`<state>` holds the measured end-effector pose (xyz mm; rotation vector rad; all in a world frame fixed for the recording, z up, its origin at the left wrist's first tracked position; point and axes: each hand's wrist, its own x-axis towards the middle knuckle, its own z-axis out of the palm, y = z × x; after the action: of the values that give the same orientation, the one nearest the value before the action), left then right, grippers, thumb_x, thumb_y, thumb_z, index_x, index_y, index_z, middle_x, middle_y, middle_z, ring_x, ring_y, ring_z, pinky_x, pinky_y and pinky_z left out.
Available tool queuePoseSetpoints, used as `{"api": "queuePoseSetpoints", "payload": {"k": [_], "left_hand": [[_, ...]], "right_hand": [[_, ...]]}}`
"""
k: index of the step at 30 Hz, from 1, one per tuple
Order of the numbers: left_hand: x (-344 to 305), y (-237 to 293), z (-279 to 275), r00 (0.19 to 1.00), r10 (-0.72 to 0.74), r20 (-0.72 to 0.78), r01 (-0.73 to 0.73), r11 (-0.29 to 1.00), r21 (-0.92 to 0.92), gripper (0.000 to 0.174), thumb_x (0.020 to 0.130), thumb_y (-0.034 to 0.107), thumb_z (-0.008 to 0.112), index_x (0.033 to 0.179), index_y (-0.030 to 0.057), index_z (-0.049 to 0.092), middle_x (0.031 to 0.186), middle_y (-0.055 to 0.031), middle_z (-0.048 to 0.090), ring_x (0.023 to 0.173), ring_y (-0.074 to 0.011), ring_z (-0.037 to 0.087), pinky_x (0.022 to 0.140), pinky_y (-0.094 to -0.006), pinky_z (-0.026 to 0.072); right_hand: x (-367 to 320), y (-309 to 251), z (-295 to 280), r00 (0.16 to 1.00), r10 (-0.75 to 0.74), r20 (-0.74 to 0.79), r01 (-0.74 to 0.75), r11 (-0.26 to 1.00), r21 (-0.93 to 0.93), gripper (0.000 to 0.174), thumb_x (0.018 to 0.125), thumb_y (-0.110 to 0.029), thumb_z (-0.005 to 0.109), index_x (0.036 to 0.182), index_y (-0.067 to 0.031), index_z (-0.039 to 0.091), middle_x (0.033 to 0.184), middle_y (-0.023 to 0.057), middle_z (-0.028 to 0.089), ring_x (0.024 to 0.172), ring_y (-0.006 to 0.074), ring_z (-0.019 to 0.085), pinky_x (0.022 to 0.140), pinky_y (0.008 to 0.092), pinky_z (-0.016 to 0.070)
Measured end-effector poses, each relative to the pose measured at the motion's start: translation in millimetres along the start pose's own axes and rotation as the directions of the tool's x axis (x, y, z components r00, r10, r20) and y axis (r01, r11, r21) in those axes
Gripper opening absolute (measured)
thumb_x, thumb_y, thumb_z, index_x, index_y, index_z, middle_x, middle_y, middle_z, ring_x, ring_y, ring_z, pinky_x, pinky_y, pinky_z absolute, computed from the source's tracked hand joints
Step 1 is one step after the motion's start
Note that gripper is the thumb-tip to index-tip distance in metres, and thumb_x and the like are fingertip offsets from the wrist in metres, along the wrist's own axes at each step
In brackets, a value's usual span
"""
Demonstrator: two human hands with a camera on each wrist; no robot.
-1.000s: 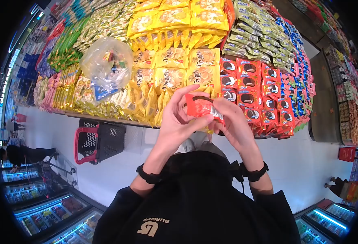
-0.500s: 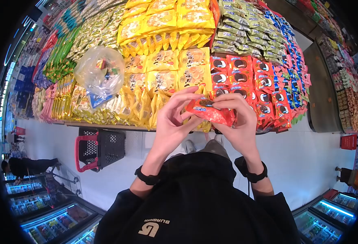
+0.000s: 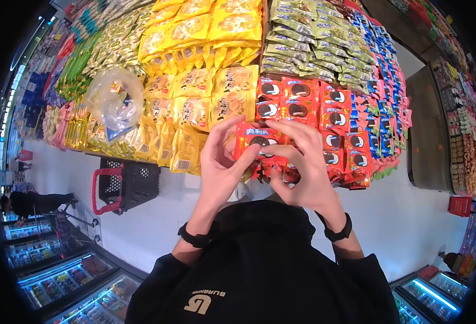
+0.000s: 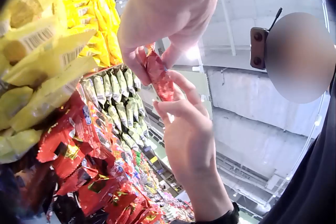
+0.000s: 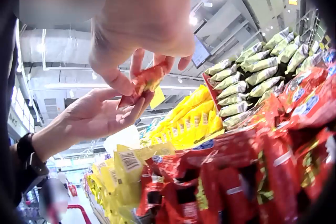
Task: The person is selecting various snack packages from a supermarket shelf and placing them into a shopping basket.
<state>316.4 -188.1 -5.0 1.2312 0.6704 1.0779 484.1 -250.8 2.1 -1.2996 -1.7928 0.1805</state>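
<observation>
A small red packet of cookies [image 3: 255, 132], with a dark sandwich cookie and white lettering on its face, is held between both hands above the front of the display. My left hand [image 3: 219, 167] pinches its left side, thumb across the front. My right hand [image 3: 308, 173] holds the other side with curled fingers, one over the printed face and another along the top edge. In the left wrist view the packet [image 4: 160, 79] is edge-on between the two hands. The right wrist view shows my left hand [image 5: 100, 119] beneath it, palm up.
Red cookie packets [image 3: 332, 119] lie in rows just beyond the right hand, with yellow snack bags [image 3: 192, 110] left of them. Behind are green packets [image 3: 297, 40]. A clear plastic bag [image 3: 116, 97] rests on the goods at left. A dark basket with pink handle [image 3: 124, 186] stands on the floor.
The packet has been turned over between the hands, so its printed cookie face now shows. The right hand's fingers have shifted on it. The display has slid leftward in the head view.
</observation>
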Motion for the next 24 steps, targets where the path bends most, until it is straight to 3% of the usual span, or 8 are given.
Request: {"api": "queuePoseSetpoints", "payload": {"k": [2,3,7,11,14,15,18,24], "left_hand": [[4,-5,15,1.0,0.021,-0.008,-0.021,1.0,0.005,0.06,0.085,-0.01,0.067,0.138,-0.0018,0.04,0.126,-0.0144,0.055,0.116,-0.0195,0.059,0.098,-0.0312,0.0502],[7,-9,21,0.999,0.04,-0.003,-0.04,0.999,0.032,0.064,0.084,-0.012,0.067,0.139,-0.0013,0.038,0.124,-0.0152,0.056,0.115,-0.0192,0.059,0.097,-0.0317,0.0508],[14,-17,44,0.996,0.046,0.078,-0.053,0.995,0.09,0.065,0.081,-0.014,0.068,0.138,-0.0015,0.039,0.117,-0.0153,0.06,0.11,-0.0182,0.06,0.096,-0.0306,0.0504],[21,-27,68,0.991,0.053,0.121,-0.069,0.989,0.129,0.062,0.08,-0.014,0.069,0.135,-0.002,0.042,0.116,-0.0145,0.061,0.109,-0.018,0.06,0.095,-0.0308,0.05],[24,-32,87,0.985,0.057,0.16,-0.08,0.987,0.142,0.056,0.08,-0.013,0.07,0.131,-0.0024,0.047,0.116,-0.012,0.062,0.109,-0.017,0.061,0.094,-0.0307,0.0497],[23,-35,93,0.992,0.009,0.125,-0.021,0.995,0.099,0.053,0.081,-0.013,0.07,0.128,-0.0031,0.05,0.115,-0.0103,0.062,0.107,-0.0154,0.061,0.094,-0.0298,0.0494],[24,-36,107,0.992,-0.066,0.111,0.058,0.996,0.072,0.053,0.081,-0.012,0.07,0.129,-0.0031,0.05,0.114,-0.0103,0.063,0.106,-0.0141,0.062,0.094,-0.0288,0.0491],[20,-44,134,0.997,-0.017,0.071,0.015,0.999,0.029,0.054,0.079,-0.014,0.071,0.128,-0.0032,0.051,0.116,-0.0129,0.062,0.106,-0.0167,0.063,0.094,-0.03,0.0506]], "right_hand": [[2,1,-16,0.998,0.018,0.056,-0.016,0.999,-0.027,0.04,0.065,-0.005,0.078,0.104,-0.0109,0.068,0.133,0.0052,0.057,0.125,0.0296,0.05,0.103,0.0458,0.0375],[-1,10,-17,1.0,-0.003,0.01,0.003,0.999,-0.045,0.033,0.069,-0.009,0.078,0.101,-0.0111,0.069,0.13,0.0031,0.058,0.125,0.0252,0.049,0.105,0.0464,0.0359],[-10,35,-33,0.997,-0.079,0.0,0.078,0.977,-0.198,0.02,0.076,-0.009,0.071,0.095,-0.0122,0.071,0.121,-0.0004,0.062,0.12,0.0189,0.053,0.107,0.0452,0.0362],[-20,53,-53,0.981,-0.19,-0.032,0.175,0.947,-0.271,0.021,0.077,-0.015,0.069,0.098,-0.0124,0.07,0.119,0.005,0.062,0.114,0.0214,0.057,0.107,0.0436,0.0377],[-27,65,-70,0.99,-0.137,-0.019,0.129,0.965,-0.229,0.02,0.077,-0.014,0.069,0.097,-0.0119,0.069,0.117,0.0056,0.063,0.11,0.0208,0.059,0.106,0.0429,0.0387],[-28,71,-74,0.991,-0.13,-0.016,0.124,0.967,-0.223,0.025,0.076,-0.015,0.073,0.1,-0.0101,0.068,0.112,0.0056,0.065,0.107,0.0222,0.06,0.103,0.0416,0.0402],[-34,78,-86,0.999,0.032,-0.026,-0.032,1.0,0.001,0.033,0.074,-0.016,0.077,0.104,-0.0083,0.066,0.109,0.0053,0.066,0.105,0.0242,0.06,0.1,0.0406,0.0417],[-43,98,-102,0.999,0.029,-0.034,-0.027,0.998,0.05,0.051,0.07,-0.017,0.083,0.115,-0.007,0.061,0.114,0.0059,0.065,0.107,0.0268,0.058,0.098,0.0411,0.0417]]}}
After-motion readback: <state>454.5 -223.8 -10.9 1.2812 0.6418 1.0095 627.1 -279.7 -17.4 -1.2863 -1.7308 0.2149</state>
